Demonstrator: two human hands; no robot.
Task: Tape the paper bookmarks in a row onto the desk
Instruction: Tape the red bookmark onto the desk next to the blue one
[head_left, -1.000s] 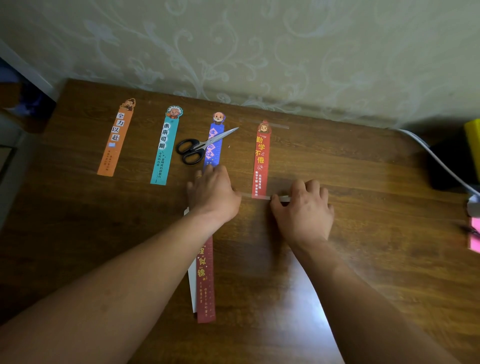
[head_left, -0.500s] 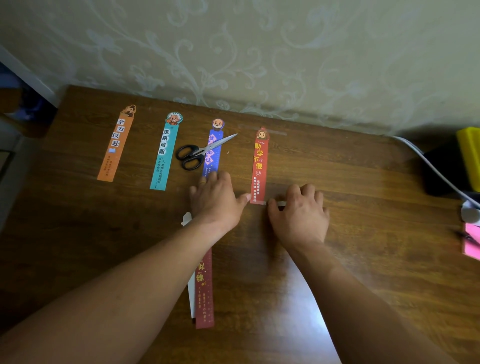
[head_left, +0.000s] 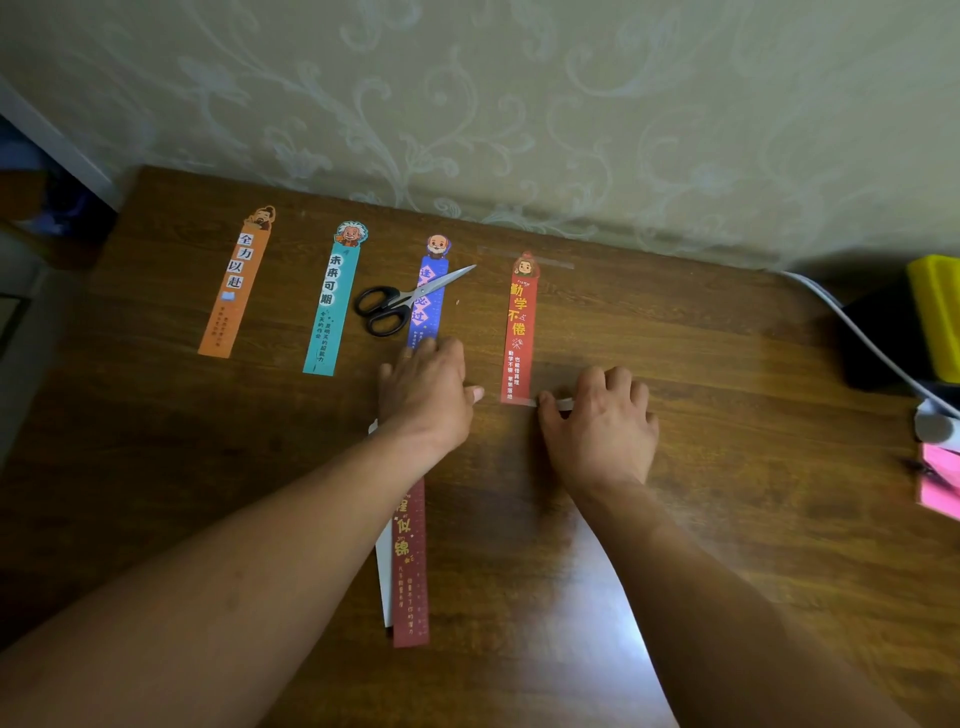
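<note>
Several paper bookmarks lie in a row on the wooden desk (head_left: 727, 519): an orange bookmark (head_left: 236, 286), a teal bookmark (head_left: 335, 304), a blue bookmark (head_left: 431, 299) and a red bookmark (head_left: 521, 332). A clear tape strip (head_left: 553, 402) crosses the red bookmark's lower end. My right hand (head_left: 602, 426) presses on that strip with thumb and fingers flat. My left hand (head_left: 428, 395) rests flat on the desk just left of the red bookmark, over the blue bookmark's lower end. A dark red bookmark (head_left: 410, 566) and a white strip (head_left: 384, 571) lie under my left forearm.
Black-handled scissors (head_left: 400, 304) lie across the blue bookmark. At the right edge stand a yellow and black object (head_left: 935, 317), a white cable (head_left: 857, 338), a white roll (head_left: 935, 426) and pink paper (head_left: 940, 483). A papered wall borders the desk's far edge.
My left thumb has drawn back leftward from the tape strip. My right hand stays pressing on the strip's right part. The view has tilted slightly.
</note>
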